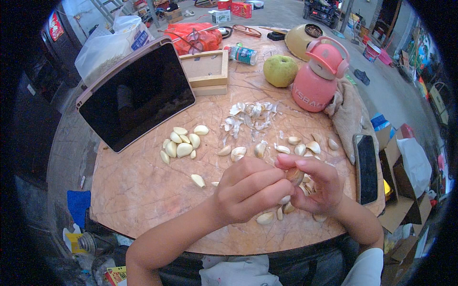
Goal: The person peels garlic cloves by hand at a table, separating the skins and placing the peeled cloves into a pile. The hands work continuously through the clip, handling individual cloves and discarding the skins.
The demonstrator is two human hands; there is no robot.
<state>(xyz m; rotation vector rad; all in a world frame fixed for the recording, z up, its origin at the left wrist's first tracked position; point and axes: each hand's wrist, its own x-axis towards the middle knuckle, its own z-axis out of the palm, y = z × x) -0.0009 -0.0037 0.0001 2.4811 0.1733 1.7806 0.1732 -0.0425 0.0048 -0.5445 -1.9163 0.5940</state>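
Between my two hands is an unpeeled garlic clove (295,176). My left hand (252,189) is curled with its fingertips at the clove, and its thumb is hidden. My right hand (322,178) pinches the same clove from the other side, fingers above and thumb below. Around and under the hands lie several garlic cloves in their skins (264,218), partly covered by the right hand. To the left sits a small pile of peeled garlic cloves (184,149), with one peeled clove (198,181) apart from it. Beyond the hands is a heap of papery garlic skins (250,116).
A tablet (137,94) stands at the left of the table (143,200). Behind are a wooden frame (205,69), a plastic bottle (243,55), a green fruit (280,70) and a pink bottle (313,87). At right lie a cloth (349,114) and a smartphone (367,169).
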